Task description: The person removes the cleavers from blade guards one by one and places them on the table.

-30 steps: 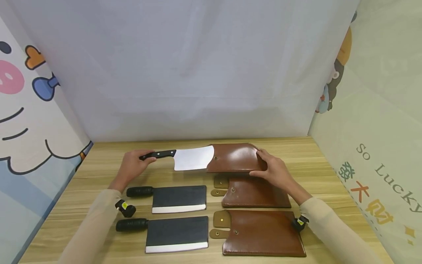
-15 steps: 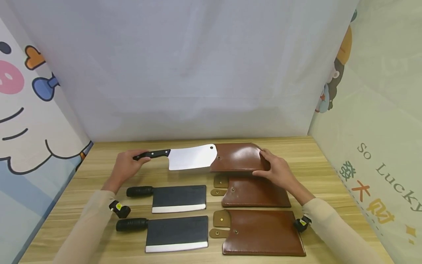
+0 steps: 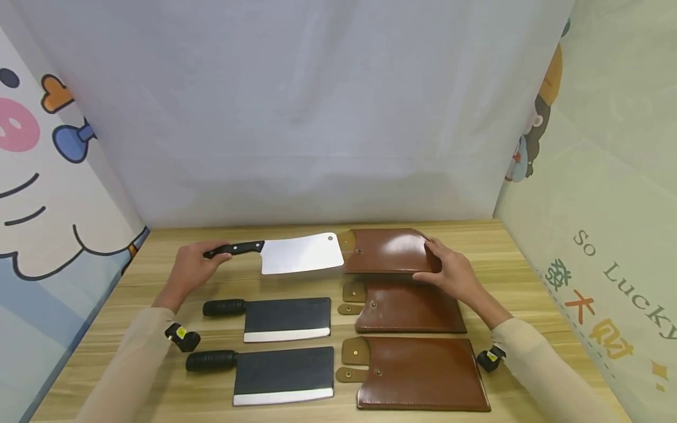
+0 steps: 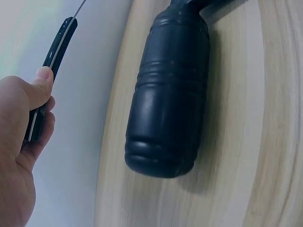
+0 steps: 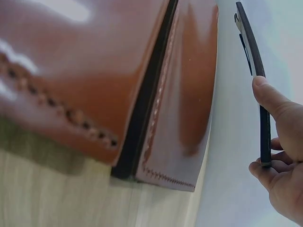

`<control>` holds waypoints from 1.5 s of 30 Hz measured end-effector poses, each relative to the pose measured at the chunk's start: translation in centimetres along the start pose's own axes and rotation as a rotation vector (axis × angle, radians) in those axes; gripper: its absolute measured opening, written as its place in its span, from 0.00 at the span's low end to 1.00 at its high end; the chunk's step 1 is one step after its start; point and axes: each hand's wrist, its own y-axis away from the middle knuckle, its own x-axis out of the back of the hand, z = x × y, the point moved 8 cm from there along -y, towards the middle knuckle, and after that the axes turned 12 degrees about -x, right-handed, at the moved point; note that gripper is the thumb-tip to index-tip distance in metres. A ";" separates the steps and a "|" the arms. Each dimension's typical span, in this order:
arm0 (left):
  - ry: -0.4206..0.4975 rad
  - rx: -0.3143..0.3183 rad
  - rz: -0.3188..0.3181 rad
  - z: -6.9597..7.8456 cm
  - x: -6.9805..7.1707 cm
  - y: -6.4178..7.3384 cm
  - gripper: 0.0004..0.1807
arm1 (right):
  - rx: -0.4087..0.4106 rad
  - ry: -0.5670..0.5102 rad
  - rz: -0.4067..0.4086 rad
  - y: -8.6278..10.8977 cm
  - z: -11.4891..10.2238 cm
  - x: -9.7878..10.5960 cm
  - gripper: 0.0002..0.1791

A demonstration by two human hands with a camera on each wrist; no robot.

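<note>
At the back of the table my left hand [image 3: 194, 267] grips the black riveted handle [image 3: 238, 248] of a cleaver with a bright silver blade [image 3: 302, 254] and a small hole near its tip. My right hand [image 3: 456, 271] pinches the right end of a brown leather sheath [image 3: 391, 251], whose mouth faces the blade. The blade's tip is right at the sheath's mouth, outside it, beside a tan flap. In the left wrist view, thumb and fingers curl round the handle [image 4: 59, 49]. The right wrist view shows the held sheath [image 5: 263, 127] edge-on between thumb and fingers.
Two dark cleavers with black ridged handles, a nearer one [image 3: 284, 373] and a farther one [image 3: 287, 317], lie on the wooden table [image 3: 132, 294]. Right of them lie two more brown sheaths, one nearer [image 3: 423, 376], one farther [image 3: 412, 308]. A pale cloth [image 3: 317, 117] hangs behind.
The silver cleaver has slid left out of the sheath, so its whole blade and hole now show. My left hand has moved left; my right hand has shifted slightly right with the sheath.
</note>
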 end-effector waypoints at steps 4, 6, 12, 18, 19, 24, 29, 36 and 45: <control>-0.010 0.001 -0.010 -0.2 0.1 0.2 0.16 | -0.006 0.000 -0.005 0.0 0.4 0.1 0.51; -0.014 0.006 -0.016 -0.3 0.1 0.4 0.16 | -0.009 0.001 -0.009 0.0 0.5 0.2 0.51; -0.018 0.044 -0.054 -0.6 0.0 0.8 0.17 | -0.016 0.012 -0.033 -0.4 0.9 0.0 0.50; -0.025 0.054 -0.076 -1.2 -0.4 1.3 0.17 | -0.009 0.017 -0.042 -0.7 1.2 -0.1 0.50; -0.029 0.052 -0.078 -1.4 -0.5 1.4 0.17 | -0.010 0.018 -0.045 -0.8 1.2 -0.1 0.50; -0.034 0.057 -0.106 -1.9 -1.0 1.8 0.17 | -0.017 0.021 -0.060 -0.9 1.6 -0.4 0.50; -0.019 0.070 -0.127 -2.1 -1.1 1.9 0.18 | -0.016 0.020 -0.062 -1.0 1.9 -0.5 0.50; -0.015 0.086 -0.163 -2.3 -1.6 2.0 0.18 | -0.023 0.034 -0.069 -1.3 2.2 -0.6 0.50; 0.039 0.150 -0.262 -3.4 -2.8 2.7 0.20 | -0.036 0.089 -0.093 -1.9 2.3 -0.9 0.51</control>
